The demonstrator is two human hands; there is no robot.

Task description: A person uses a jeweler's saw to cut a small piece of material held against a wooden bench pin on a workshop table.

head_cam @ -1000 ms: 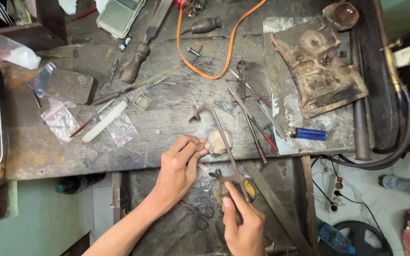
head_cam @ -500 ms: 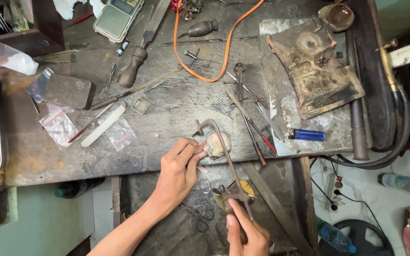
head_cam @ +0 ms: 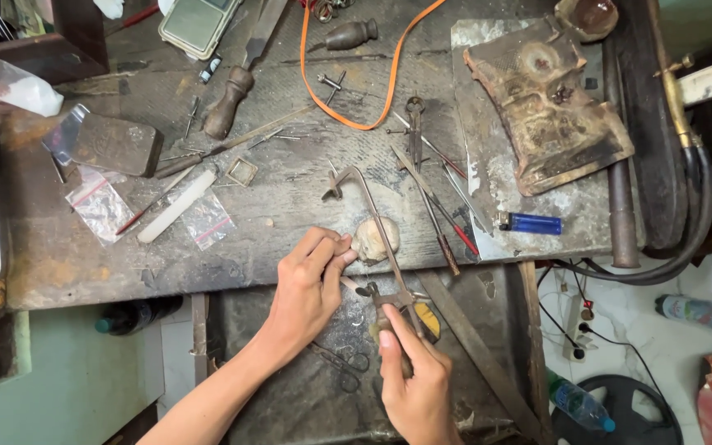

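My left hand (head_cam: 311, 284) rests at the front edge of the worn workbench (head_cam: 290, 189), fingertips pinched on a small piece too tiny to make out, right beside a pale rounded peg (head_cam: 375, 239). My right hand (head_cam: 415, 387) grips the handle of a jeweller's saw (head_cam: 377, 239), whose metal frame runs up over the peg onto the bench. The saw's clamp end sits just right of my left fingertips.
Small scissors (head_cam: 335, 363) lie in the tray below the bench. On the bench: a wooden-handled file (head_cam: 236, 82), orange cord (head_cam: 356, 82), pliers (head_cam: 414, 124), blue lighter (head_cam: 533, 223), scorched block (head_cam: 541, 99), small plastic bags (head_cam: 100, 202), metal bar (head_cam: 113, 144).
The view has drifted slightly. My right hand has shifted a little on the saw handle while my left hand stays pinched at the peg.
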